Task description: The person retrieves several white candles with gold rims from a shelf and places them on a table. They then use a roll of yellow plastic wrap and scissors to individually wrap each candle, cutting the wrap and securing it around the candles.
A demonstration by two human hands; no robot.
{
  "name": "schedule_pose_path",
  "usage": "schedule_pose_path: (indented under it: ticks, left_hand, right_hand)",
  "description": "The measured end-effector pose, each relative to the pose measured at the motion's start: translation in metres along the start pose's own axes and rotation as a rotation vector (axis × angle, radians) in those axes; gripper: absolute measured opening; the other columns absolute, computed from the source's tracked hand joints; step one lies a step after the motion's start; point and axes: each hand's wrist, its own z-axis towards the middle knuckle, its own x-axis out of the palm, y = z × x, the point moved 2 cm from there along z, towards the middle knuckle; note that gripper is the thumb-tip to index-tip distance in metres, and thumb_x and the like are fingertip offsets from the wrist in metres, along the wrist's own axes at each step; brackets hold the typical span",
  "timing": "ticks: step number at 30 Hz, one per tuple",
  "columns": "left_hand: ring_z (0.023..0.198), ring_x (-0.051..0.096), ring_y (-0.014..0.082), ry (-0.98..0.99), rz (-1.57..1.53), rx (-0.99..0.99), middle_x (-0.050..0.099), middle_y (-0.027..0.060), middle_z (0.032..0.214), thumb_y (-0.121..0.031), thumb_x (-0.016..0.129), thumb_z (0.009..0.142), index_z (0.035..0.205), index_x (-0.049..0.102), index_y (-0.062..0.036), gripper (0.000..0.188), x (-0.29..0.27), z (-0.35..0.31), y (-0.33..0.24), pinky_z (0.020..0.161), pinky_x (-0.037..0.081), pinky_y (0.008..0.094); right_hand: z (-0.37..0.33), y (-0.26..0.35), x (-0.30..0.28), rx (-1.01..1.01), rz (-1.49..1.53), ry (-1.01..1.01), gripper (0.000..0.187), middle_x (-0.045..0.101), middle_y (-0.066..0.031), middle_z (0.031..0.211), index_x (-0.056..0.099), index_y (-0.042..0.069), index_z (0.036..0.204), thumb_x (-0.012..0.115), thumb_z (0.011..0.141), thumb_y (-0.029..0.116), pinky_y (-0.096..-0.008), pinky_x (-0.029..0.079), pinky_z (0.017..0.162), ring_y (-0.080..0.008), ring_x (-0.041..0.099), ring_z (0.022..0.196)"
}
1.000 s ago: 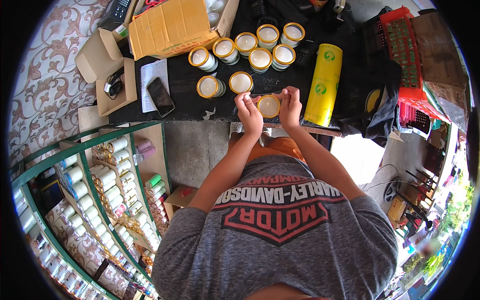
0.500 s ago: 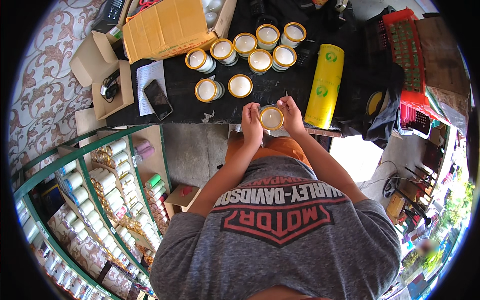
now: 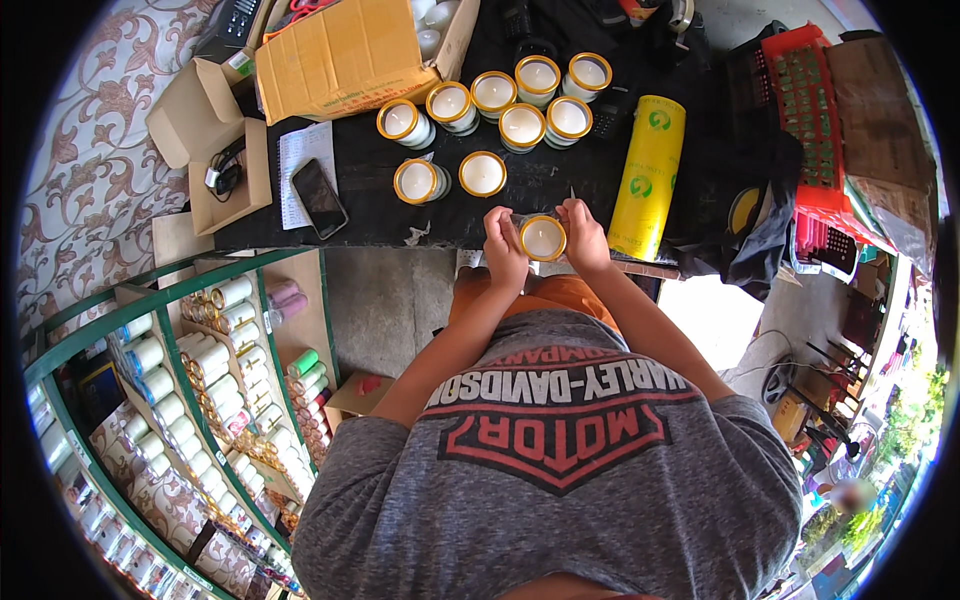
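Note:
A candle in a glass with a gold rim (image 3: 543,238) is in front of me at the table's near edge, its white wax and wick facing up. My left hand (image 3: 507,250) is closed against its left side, with what looks like clear film at the fingers. My right hand (image 3: 586,238) is closed at the right side, and a thin pointed thing (image 3: 572,192) sticks up from its fingertips; its kind is too small to tell. Beyond my hands stand a single gold-rimmed candle (image 3: 482,174), another lying tilted (image 3: 416,181), and a group of several more (image 3: 522,125).
A yellow film roll (image 3: 645,180) lies right of my hands. On the left are a phone (image 3: 319,198), a notebook (image 3: 293,165), an opened box with a cable (image 3: 228,210) and a large cardboard carton (image 3: 340,65). A rack of thread spools (image 3: 215,370) stands lower left.
Both hands stay around the candle with only slight finger shifts. The whole view has moved a little; the things on the table keep their places.

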Motion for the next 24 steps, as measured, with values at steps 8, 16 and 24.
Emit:
schedule_pose_path:
  ticks: [8,16,24]
  left_hand:
    - [0.073,0.057,0.0174,-0.013,0.017,0.077,0.056,0.0086,0.089,-0.027,0.035,0.103,0.107,0.048,-0.0052,0.025,0.003,0.004,0.008,0.065,0.046,0.031]
    - [0.079,0.054,0.0084,0.37,-0.493,-0.678,0.058,-0.001,0.087,-0.046,0.037,0.099,0.107,0.056,-0.0117,0.04,-0.022,0.008,0.025,0.066,0.044,0.0255]
    - [0.104,0.052,0.0286,0.109,0.311,0.527,0.054,0.0129,0.113,-0.023,0.053,0.09,0.116,0.051,-0.0068,0.031,-0.035,0.003,-0.064,0.093,0.039,0.0444]
  right_hand:
    - [0.004,-0.003,0.004,-0.088,0.152,-0.075,0.012,0.06,-0.013,0.079,0.048,0.002,0.099,0.054,0.092,0.009,-0.0382,0.051,0.056,-0.032,0.064,0.066]
    - [0.006,-0.019,0.003,0.768,1.184,0.394,0.032,0.048,0.0032,0.069,0.054,0.009,0.089,0.04,0.102,0.034,-0.0208,0.035,0.052,-0.0058,0.042,0.058]
    - [0.015,-0.001,0.004,0.536,0.681,0.234,0.032,0.054,-0.0028,0.066,0.054,0.006,0.084,0.053,0.097,0.035,-0.0251,0.04,0.054,-0.0079,0.046,0.058]
